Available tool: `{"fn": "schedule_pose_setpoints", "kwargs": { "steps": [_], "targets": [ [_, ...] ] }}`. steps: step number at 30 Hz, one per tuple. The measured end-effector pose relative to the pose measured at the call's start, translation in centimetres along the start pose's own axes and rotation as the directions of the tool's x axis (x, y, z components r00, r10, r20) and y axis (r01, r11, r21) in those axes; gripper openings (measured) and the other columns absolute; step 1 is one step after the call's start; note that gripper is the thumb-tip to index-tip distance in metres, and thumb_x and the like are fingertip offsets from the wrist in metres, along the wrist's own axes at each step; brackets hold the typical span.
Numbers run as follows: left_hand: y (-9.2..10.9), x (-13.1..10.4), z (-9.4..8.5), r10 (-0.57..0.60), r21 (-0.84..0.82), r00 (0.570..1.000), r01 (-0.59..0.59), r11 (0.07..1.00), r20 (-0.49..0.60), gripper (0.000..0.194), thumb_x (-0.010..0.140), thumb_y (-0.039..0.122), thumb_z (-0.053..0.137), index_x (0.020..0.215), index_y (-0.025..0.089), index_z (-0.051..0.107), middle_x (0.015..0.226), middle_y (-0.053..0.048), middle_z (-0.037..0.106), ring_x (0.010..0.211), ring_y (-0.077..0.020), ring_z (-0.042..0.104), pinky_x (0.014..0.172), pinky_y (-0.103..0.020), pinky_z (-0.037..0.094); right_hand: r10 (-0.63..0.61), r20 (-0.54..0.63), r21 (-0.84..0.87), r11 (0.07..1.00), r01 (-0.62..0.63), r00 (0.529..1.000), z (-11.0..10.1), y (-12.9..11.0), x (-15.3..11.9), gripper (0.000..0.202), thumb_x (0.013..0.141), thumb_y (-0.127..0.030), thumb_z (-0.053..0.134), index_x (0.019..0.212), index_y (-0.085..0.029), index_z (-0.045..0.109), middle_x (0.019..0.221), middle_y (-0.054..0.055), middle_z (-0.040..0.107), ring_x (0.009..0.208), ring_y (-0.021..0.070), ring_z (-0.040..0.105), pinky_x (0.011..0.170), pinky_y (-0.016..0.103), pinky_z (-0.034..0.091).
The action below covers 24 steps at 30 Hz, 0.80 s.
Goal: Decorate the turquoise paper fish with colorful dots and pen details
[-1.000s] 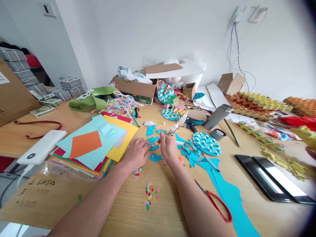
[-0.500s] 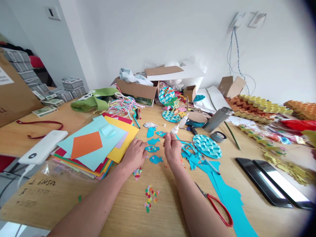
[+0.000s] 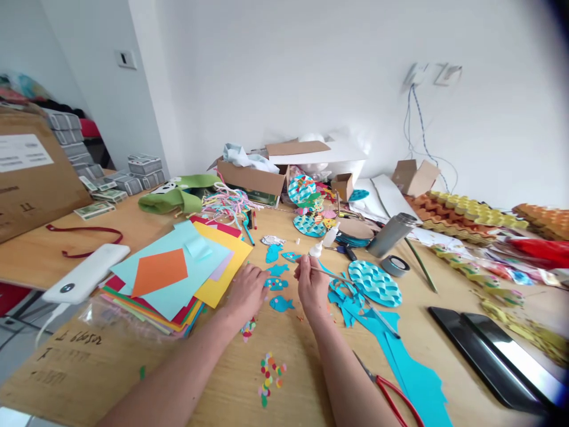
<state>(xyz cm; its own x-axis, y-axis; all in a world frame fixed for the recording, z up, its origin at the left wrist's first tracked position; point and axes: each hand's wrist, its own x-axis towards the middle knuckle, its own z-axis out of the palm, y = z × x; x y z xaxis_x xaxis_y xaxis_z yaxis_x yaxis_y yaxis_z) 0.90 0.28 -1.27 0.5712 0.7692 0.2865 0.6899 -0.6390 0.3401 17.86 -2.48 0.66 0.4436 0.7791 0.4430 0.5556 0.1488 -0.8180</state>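
My left hand (image 3: 249, 290) lies low on the table with its fingers stretched out. Its fingertips reach the left edge of a blue paper fish with coloured dots (image 3: 279, 284); whether they press on it I cannot tell. A thin wooden stick (image 3: 329, 273) is pinched in my right hand (image 3: 312, 289), slanting down to the right. Between the hands are a plain blue fish with a pink dot (image 3: 281, 304) and another blue fish (image 3: 278, 270). A further blue fish (image 3: 291, 257) lies just beyond my right fingers. Small coloured paper dots (image 3: 268, 375) are scattered nearer me.
Coloured paper sheets (image 3: 178, 267) are stacked at left. White glue bottles (image 3: 316, 249) stand beyond my right hand. Red-handled scissors (image 3: 395, 397), blue paper scraps (image 3: 409, 362), a steel flask (image 3: 393, 234) and two black tablets (image 3: 489, 362) lie to the right.
The view has tilted up, so everything appears lower. In my right hand the stick has turned, its right end now pointing lower. My left hand stays beside the dotted fish.
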Motion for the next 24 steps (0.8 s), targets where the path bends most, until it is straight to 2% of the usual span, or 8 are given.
{"fn": "schedule_pose_setpoints", "kwargs": {
  "steps": [3,5,7,9,12,17,24],
  "targets": [
    [0.01,-0.08,0.03,-0.006,-0.005,1.0,0.006,1.0,-0.007,0.034,0.088,0.012,0.063,0.121,0.014,0.064,0.107,-0.01,0.068,0.109,-0.0284,0.055,0.1,-0.042,0.046,0.008,0.096,-0.02,1.0,-0.006,0.995,-0.16,0.01,0.12,0.051,0.101,-0.058,0.026,0.101,-0.019,0.06,0.072,0.004,0.068,0.062,0.0173,0.066,0.059,0.026,0.048],
    [0.02,-0.15,0.02,-0.008,-0.011,1.0,0.008,1.0,-0.013,0.034,0.087,0.01,0.062,0.121,0.014,0.064,0.107,-0.01,0.068,0.109,-0.0281,0.055,0.099,-0.042,0.046,-0.007,0.218,-0.156,0.987,0.042,0.976,-0.27,0.01,0.17,0.05,0.104,-0.049,0.018,0.112,-0.019,0.058,0.08,0.005,0.072,0.063,0.0158,0.068,0.059,0.024,0.048],
    [0.03,-0.21,-0.01,-0.007,-0.021,1.0,0.007,1.0,-0.019,0.035,0.087,0.009,0.06,0.121,0.015,0.064,0.107,-0.009,0.068,0.109,-0.0274,0.054,0.099,-0.042,0.046,-0.018,0.332,-0.344,0.929,0.139,0.943,-0.33,0.01,0.18,0.045,0.106,-0.04,0.018,0.113,-0.02,0.059,0.083,0.005,0.073,0.065,0.0157,0.069,0.058,0.023,0.046],
    [0.03,-0.24,-0.02,-0.007,-0.03,1.0,0.006,1.0,-0.022,0.034,0.087,0.008,0.059,0.12,0.016,0.064,0.106,-0.009,0.067,0.108,-0.027,0.055,0.099,-0.042,0.046,-0.02,0.392,-0.478,0.85,0.223,0.92,-0.32,0.05,0.12,0.035,0.104,-0.033,0.03,0.103,-0.021,0.063,0.083,0.006,0.073,0.069,0.0182,0.07,0.058,0.024,0.042],
    [0.0,-0.24,0.03,-0.013,-0.043,1.0,0.012,0.999,-0.023,0.033,0.087,0.008,0.059,0.118,0.017,0.065,0.105,-0.009,0.067,0.108,-0.0272,0.055,0.099,-0.043,0.045,-0.01,0.432,-0.558,0.782,0.277,0.902,-0.19,0.19,-0.07,0.02,0.097,-0.024,0.047,0.09,-0.02,0.065,0.082,0.009,0.073,0.073,0.0224,0.069,0.057,0.026,0.036],
    [0.01,-0.26,0.18,-0.028,-0.052,0.999,0.027,0.998,-0.018,0.033,0.087,0.008,0.059,0.118,0.018,0.064,0.108,-0.009,0.067,0.11,-0.0267,0.055,0.099,-0.042,0.045,0.042,0.483,-0.641,0.698,0.32,0.875,0.02,0.18,-0.35,0.015,0.09,-0.01,0.052,0.092,-0.018,0.065,0.087,0.013,0.073,0.078,0.0252,0.07,0.058,0.028,0.033],
    [0.25,-0.26,0.17,-0.04,-0.053,0.999,0.04,0.998,0.0,0.031,0.086,0.006,0.058,0.115,0.016,0.065,0.108,-0.01,0.067,0.111,-0.0271,0.054,0.099,-0.041,0.046,0.095,0.465,-0.654,0.707,0.269,0.88,0.13,-0.35,-0.44,0.022,0.085,-0.006,0.052,0.097,-0.018,0.068,0.091,0.012,0.075,0.084,0.0247,0.071,0.062,0.027,0.037]
  ]
}}
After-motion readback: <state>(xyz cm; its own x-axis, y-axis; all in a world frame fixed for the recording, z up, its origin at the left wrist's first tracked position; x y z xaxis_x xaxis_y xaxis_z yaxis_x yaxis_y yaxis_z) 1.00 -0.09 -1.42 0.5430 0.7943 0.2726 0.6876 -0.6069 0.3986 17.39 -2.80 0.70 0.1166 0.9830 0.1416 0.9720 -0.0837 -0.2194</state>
